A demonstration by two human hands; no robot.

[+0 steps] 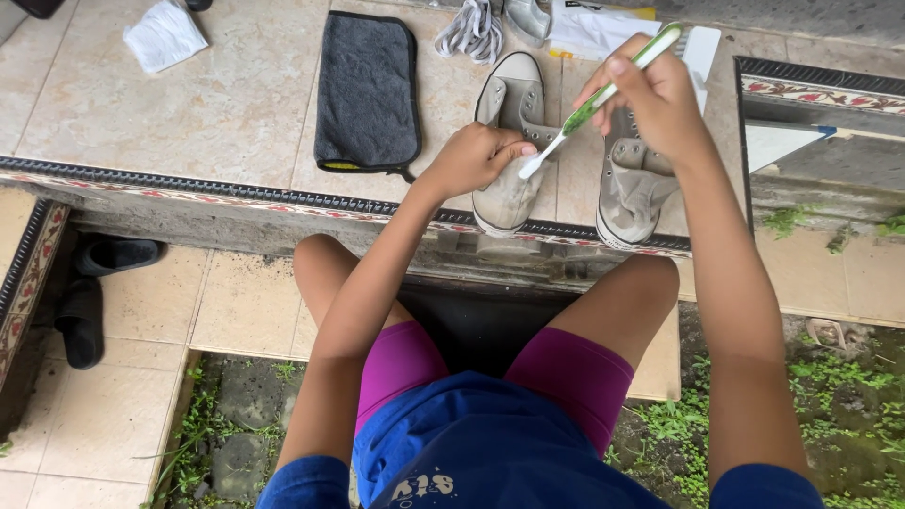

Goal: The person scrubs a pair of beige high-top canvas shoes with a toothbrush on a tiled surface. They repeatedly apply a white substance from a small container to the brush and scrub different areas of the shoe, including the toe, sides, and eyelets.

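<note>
Two dirty white canvas sneakers without laces stand on a tiled step, toes pointing toward me. My left hand (476, 155) rests curled on the left sneaker (509, 193), fingers at its tongue. My right hand (650, 94) grips a green and white toothbrush (603, 94), its bristle end touching the left sneaker beside my left fingers. The right sneaker (632, 193) lies partly under my right hand and wrist.
A folded dark grey towel (368, 90) lies left of the shoes. White laces (469, 30) and white paper (594, 28) sit behind them; a crumpled white cloth (165, 36) is far left. Black sandals (94, 292) rest on the lower floor at left. Grass grows below.
</note>
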